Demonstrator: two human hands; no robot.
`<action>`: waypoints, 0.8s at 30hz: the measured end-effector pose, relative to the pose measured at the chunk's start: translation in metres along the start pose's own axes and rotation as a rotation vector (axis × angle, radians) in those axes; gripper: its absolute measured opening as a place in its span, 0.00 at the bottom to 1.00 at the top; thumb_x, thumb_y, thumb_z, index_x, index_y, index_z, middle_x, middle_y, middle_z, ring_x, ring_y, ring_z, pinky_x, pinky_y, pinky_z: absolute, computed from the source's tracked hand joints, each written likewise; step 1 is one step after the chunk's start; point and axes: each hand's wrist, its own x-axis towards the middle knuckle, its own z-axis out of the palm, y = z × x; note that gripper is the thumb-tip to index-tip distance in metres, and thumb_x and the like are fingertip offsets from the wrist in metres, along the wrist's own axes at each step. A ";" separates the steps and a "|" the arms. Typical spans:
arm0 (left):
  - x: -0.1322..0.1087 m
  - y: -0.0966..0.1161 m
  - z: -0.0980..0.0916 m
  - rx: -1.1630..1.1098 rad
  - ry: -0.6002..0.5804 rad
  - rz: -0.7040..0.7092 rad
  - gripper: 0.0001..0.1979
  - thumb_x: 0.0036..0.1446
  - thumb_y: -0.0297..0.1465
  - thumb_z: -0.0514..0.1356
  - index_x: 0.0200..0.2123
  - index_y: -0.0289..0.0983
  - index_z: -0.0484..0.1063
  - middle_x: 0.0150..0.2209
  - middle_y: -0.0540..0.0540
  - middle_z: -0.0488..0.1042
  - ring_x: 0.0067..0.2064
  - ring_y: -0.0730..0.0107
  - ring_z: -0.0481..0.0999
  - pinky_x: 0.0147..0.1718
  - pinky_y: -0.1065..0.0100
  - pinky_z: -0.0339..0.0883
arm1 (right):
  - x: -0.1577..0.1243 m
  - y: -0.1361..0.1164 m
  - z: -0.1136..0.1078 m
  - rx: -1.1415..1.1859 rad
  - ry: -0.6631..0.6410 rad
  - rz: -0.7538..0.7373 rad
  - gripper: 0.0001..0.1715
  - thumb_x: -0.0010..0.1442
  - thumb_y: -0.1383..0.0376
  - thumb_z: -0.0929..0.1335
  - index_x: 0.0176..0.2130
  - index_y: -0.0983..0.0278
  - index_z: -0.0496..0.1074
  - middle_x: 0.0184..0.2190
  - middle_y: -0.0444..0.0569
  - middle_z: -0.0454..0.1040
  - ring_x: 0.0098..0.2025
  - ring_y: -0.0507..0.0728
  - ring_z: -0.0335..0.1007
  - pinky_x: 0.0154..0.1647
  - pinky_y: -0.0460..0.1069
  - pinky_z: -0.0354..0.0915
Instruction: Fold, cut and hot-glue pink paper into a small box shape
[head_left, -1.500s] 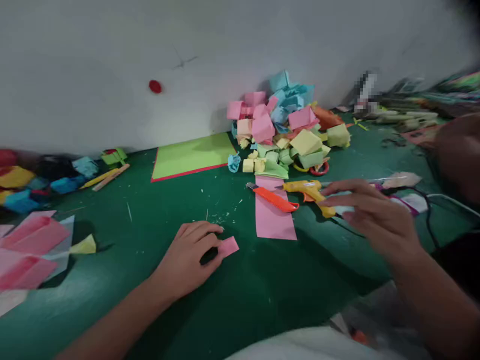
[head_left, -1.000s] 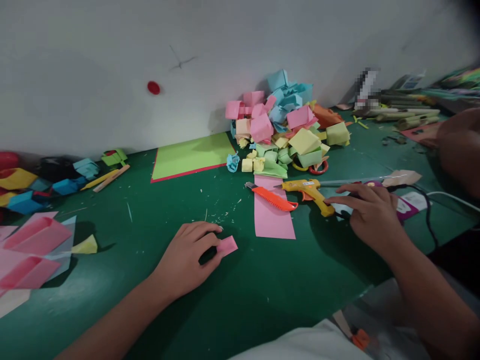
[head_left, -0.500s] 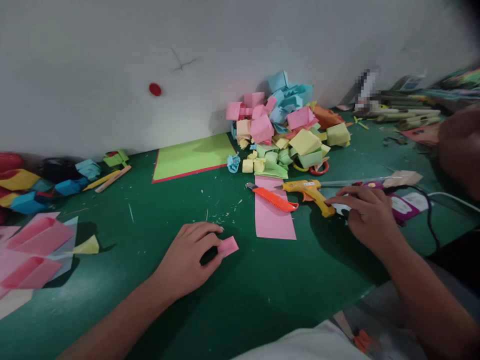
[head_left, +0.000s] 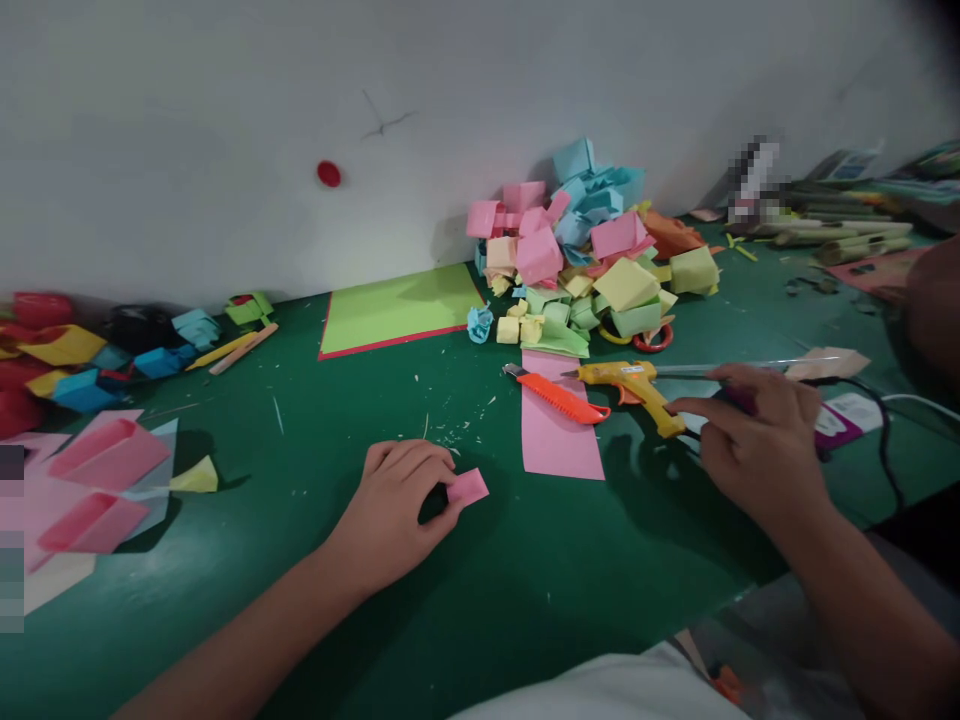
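My left hand point(head_left: 405, 510) rests on the green table, its thumb and fingers closed on a small folded pink paper piece point(head_left: 471, 487) that sticks out to the right. At right, my right hand point(head_left: 757, 440) hovers by the yellow glue gun point(head_left: 634, 385), fingers apart and partly curled. Its index fingertip is at the gun's handle; whether it touches is hard to tell. A clear glue stick point(head_left: 720, 370) extends from the gun's back. The orange utility knife point(head_left: 562, 397) lies across a pink paper strip point(head_left: 559, 450) between my hands.
A heap of folded coloured paper point(head_left: 570, 260) stands against the wall, scissors point(head_left: 654, 338) partly under it. Behind my left hand lies a green sheet point(head_left: 405, 305). Pink paper shapes point(head_left: 105, 470) sit at left. A dark cable point(head_left: 881, 440) curves at right, near another person's blurred hand point(head_left: 934, 310).
The view has turned slightly left, so everything sits further right. My right hand's fingers have shifted a little beside the glue gun. My left hand keeps its pinch on the pink paper piece.
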 end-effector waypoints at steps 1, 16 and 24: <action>0.000 0.001 0.000 -0.012 0.000 -0.009 0.01 0.61 0.30 0.61 0.37 0.41 0.71 0.47 0.48 0.78 0.53 0.58 0.75 0.51 0.53 0.56 | 0.004 -0.009 -0.004 0.026 0.034 -0.007 0.17 0.59 0.74 0.65 0.37 0.58 0.81 0.51 0.55 0.73 0.49 0.64 0.72 0.52 0.62 0.62; -0.001 -0.003 -0.010 0.014 0.005 -0.061 0.03 0.59 0.29 0.60 0.37 0.41 0.70 0.50 0.47 0.77 0.55 0.55 0.73 0.53 0.51 0.56 | 0.069 -0.174 0.009 0.519 -0.655 -0.647 0.20 0.70 0.62 0.63 0.58 0.64 0.71 0.60 0.54 0.73 0.55 0.63 0.66 0.54 0.60 0.62; -0.002 -0.025 -0.020 0.139 0.056 -0.098 0.09 0.62 0.30 0.57 0.44 0.41 0.73 0.52 0.43 0.76 0.56 0.52 0.72 0.54 0.48 0.57 | 0.078 -0.208 0.026 0.460 -0.537 -0.590 0.23 0.70 0.60 0.65 0.60 0.65 0.71 0.62 0.57 0.71 0.57 0.68 0.62 0.58 0.65 0.60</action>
